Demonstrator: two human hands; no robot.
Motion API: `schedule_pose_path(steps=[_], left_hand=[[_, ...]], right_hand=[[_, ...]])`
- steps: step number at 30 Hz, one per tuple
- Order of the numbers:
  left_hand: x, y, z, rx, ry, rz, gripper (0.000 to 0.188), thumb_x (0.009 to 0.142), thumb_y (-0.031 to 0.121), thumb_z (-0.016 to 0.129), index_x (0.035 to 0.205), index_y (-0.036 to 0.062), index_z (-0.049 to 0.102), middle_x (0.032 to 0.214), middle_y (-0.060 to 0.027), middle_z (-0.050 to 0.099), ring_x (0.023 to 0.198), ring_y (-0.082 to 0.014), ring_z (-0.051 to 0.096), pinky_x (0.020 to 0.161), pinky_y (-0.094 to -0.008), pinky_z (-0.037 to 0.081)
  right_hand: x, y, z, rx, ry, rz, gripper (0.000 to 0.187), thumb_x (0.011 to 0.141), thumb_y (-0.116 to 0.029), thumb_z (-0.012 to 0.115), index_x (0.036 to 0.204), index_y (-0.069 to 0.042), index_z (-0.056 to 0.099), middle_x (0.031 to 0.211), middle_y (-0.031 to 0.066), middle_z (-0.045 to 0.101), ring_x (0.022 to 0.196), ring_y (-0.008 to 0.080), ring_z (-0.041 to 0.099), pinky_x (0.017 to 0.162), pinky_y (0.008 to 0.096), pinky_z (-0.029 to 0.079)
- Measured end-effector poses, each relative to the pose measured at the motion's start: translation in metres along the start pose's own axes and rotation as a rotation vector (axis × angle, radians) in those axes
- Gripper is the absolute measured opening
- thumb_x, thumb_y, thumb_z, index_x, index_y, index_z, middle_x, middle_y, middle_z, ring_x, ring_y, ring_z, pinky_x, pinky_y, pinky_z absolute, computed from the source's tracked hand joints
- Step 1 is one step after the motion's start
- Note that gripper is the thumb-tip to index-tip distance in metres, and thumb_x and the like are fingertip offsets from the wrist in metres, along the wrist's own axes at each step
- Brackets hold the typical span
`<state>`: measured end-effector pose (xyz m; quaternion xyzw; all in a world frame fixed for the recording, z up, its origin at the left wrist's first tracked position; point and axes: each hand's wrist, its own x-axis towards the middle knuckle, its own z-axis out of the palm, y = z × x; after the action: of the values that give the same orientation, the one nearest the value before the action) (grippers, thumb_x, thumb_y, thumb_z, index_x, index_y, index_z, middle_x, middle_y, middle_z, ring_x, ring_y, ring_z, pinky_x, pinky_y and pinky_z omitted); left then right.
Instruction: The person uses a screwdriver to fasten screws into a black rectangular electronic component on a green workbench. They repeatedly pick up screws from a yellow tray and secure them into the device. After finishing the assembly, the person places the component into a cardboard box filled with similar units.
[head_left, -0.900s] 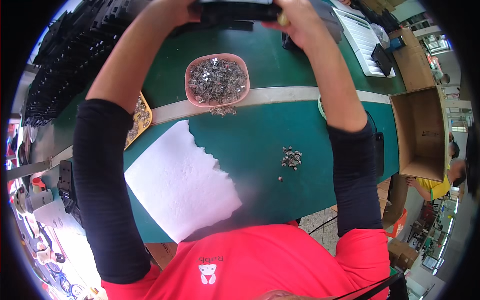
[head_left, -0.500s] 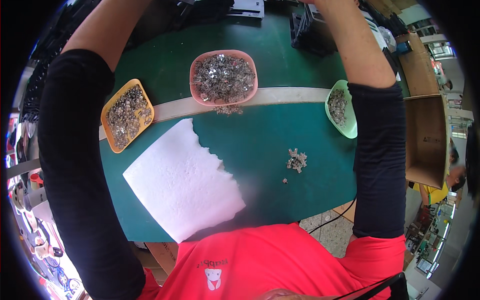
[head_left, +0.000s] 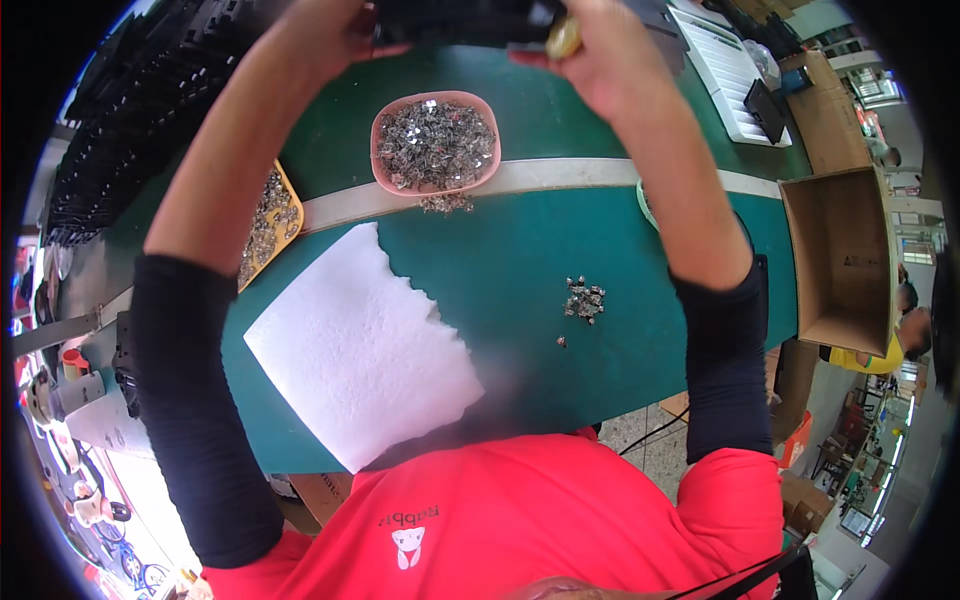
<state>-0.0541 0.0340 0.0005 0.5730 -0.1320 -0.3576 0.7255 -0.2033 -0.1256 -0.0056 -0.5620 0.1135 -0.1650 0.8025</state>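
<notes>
At the far edge of the view, a black, flat plastic-looking piece [head_left: 462, 24] is held up between both hands, its upper part cut off by the frame. My left hand [head_left: 338, 38] grips its left end, fingers closed. On its right end my right hand [head_left: 605, 62] is closed too, with something yellowish [head_left: 563, 38] on or at a finger. Below the piece stands a pink bowl [head_left: 376, 160] full of small shiny metal parts, some spilled at its near side. A small heap of metal parts [head_left: 584, 300] lies on the green mat, one part apart from it.
A torn white foam sheet [head_left: 365, 350] lies on the mat. My left forearm partly hides a yellow tray [head_left: 292, 215] of metal parts; my right covers most of a green bowl [head_left: 646, 205]. Black pieces [head_left: 130, 130] are stacked far left. A white tray [head_left: 725, 80] and open carton [head_left: 840, 260] stand right.
Both hands have come back toward me from the far side, bringing the black piece into view. My forearms have moved inward, covering more of the yellow tray and green bowl.
</notes>
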Motion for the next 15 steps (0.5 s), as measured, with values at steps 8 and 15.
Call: schedule_pose_path(steps=[8, 15], left_hand=[[-0.062, -0.041, -0.026, -0.003, -0.024, -0.081, 0.036, 0.083, 0.031, 0.074, 0.104, 0.0023, 0.068, 0.096, -0.0073, 0.072, 0.084, -0.0160, 0.070, 0.080, -0.0288, 0.054], [-0.088, -0.052, -0.067, -0.151, -0.123, -0.189, 0.037, 0.085, 0.027, 0.071, 0.107, -0.0029, 0.066, 0.095, -0.0123, 0.073, 0.078, -0.0210, 0.072, 0.071, -0.0306, 0.060]], right_hand=[[-0.073, 0.041, -0.016, 0.103, 0.192, 0.015, 0.047, 0.097, -0.036, 0.055, 0.126, 0.000, 0.046, 0.102, 0.0238, 0.066, 0.086, 0.0330, 0.070, 0.076, 0.0462, 0.057], [-0.091, 0.062, -0.003, 0.342, 0.063, 0.092, 0.043, 0.099, -0.039, 0.047, 0.114, 0.000, 0.058, 0.094, 0.0167, 0.067, 0.085, 0.0326, 0.066, 0.078, 0.0497, 0.056]])
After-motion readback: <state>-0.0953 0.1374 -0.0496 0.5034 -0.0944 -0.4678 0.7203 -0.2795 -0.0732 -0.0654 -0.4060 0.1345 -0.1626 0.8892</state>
